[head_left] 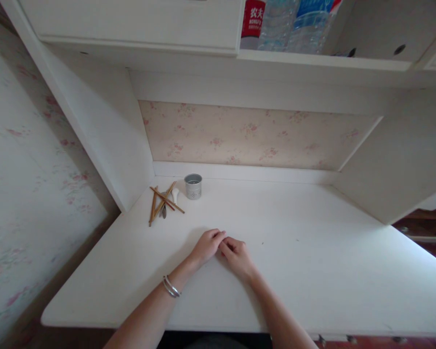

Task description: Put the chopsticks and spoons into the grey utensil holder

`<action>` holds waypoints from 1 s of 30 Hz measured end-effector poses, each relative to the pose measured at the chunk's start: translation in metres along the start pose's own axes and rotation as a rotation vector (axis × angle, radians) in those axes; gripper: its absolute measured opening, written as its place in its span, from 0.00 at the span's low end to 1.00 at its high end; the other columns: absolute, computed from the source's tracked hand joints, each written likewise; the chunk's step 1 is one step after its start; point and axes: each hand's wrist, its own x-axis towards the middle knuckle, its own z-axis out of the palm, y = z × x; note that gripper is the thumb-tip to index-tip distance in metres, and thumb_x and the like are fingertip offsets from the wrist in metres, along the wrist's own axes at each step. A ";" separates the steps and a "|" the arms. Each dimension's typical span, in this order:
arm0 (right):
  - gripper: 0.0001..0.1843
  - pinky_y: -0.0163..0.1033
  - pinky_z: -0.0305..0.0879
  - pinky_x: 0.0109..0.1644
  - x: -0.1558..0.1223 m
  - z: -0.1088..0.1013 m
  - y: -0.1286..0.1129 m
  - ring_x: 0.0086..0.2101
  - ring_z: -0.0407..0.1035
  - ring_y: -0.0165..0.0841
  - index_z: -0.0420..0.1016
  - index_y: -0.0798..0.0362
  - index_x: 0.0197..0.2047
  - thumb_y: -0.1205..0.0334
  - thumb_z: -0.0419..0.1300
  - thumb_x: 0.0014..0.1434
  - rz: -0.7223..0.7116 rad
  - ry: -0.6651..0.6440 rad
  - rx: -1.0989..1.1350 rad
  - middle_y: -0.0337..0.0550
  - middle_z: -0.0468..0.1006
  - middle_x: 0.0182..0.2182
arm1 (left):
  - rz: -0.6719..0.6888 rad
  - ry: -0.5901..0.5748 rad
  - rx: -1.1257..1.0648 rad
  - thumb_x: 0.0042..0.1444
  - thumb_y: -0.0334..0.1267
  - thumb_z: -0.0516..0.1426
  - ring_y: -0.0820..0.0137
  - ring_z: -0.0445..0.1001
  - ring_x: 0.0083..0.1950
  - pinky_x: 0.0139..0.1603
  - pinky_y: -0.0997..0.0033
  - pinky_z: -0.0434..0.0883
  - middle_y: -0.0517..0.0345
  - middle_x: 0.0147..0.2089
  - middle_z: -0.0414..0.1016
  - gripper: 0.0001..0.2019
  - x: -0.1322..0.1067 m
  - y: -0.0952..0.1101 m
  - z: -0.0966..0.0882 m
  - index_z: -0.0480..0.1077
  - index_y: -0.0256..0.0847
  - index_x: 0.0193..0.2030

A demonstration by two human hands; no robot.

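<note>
My left hand and my right hand rest on the white desk, touching each other at the fingertips. Both have their fingers curled in, and no object shows in either. Two silver bangles circle my left wrist. Beyond my left hand, several wooden chopsticks lie crossed in a loose pile. Among them are a white spoon and metal spoons, partly covered by the sticks. A grey metal holder with small holes stands upright just right of the pile, apart from my hands.
White side panels and a floral back wall enclose the desk. Overhead, a shelf holds plastic bottles, one with a red label. Small dark specks lie right of my hands.
</note>
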 end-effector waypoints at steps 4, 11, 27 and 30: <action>0.17 0.33 0.49 0.26 0.000 0.000 0.001 0.21 0.55 0.27 0.69 0.53 0.22 0.57 0.53 0.61 -0.005 -0.002 -0.004 0.33 0.63 0.18 | -0.013 -0.008 0.000 0.56 0.50 0.50 0.71 0.60 0.29 0.32 0.71 0.57 0.64 0.23 0.59 0.17 0.000 0.001 0.000 0.61 0.40 0.23; 0.15 0.33 0.49 0.26 0.000 -0.001 -0.002 0.22 0.55 0.26 0.69 0.53 0.22 0.60 0.53 0.60 -0.005 0.000 0.000 0.32 0.63 0.19 | -0.019 -0.009 -0.006 0.57 0.50 0.50 0.71 0.61 0.30 0.33 0.71 0.57 0.64 0.24 0.60 0.17 0.000 -0.001 0.001 0.61 0.40 0.24; 0.15 0.32 0.48 0.27 0.000 0.000 0.002 0.23 0.53 0.26 0.67 0.54 0.23 0.60 0.52 0.60 -0.012 -0.010 -0.038 0.32 0.60 0.19 | -0.006 -0.003 0.002 0.58 0.49 0.50 0.71 0.62 0.30 0.33 0.72 0.58 0.64 0.24 0.61 0.17 -0.001 0.000 0.000 0.62 0.40 0.24; 0.15 0.32 0.48 0.27 0.000 0.000 0.003 0.23 0.53 0.26 0.67 0.54 0.23 0.59 0.52 0.61 -0.013 -0.012 -0.048 0.32 0.60 0.19 | -0.015 -0.005 0.008 0.57 0.48 0.50 0.71 0.62 0.30 0.33 0.72 0.58 0.64 0.24 0.62 0.17 -0.001 0.004 0.000 0.62 0.40 0.24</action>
